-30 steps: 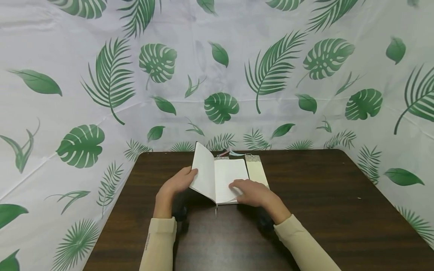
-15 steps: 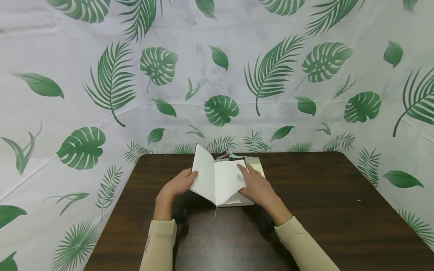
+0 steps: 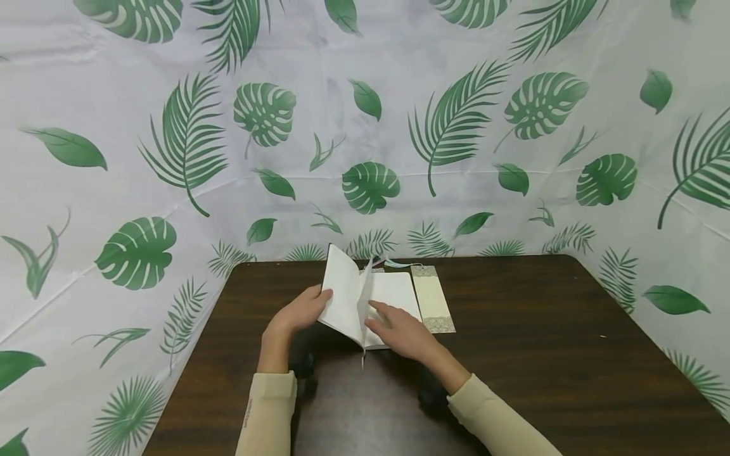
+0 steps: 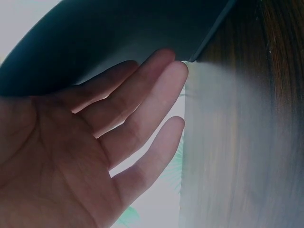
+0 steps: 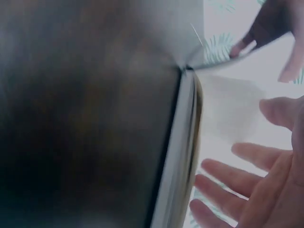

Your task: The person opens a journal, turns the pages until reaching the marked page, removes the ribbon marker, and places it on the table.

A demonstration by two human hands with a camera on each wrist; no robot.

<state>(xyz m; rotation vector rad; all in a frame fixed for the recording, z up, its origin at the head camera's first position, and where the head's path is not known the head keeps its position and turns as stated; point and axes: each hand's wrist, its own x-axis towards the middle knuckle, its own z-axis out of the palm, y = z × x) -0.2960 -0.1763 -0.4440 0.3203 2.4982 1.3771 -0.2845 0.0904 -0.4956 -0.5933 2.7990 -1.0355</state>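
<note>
Head view: notebook (image 3: 393, 291) pinched open by left hand (image 3: 299, 308); raised page (image 3: 364, 303) touched by loosely spread right hand (image 3: 402, 330). Page-turn apparently underway; leftward laying called for.

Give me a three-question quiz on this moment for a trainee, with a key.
1. Which hand holds the raised side of the notebook?
2. True or false: the notebook is closed.
3. What lies at the notebook's right in the head view? a) a cup b) a cream card c) scissors

Key: 1. The left hand. 2. False; it is open, a page standing up beside the right hand. 3. b.
</note>
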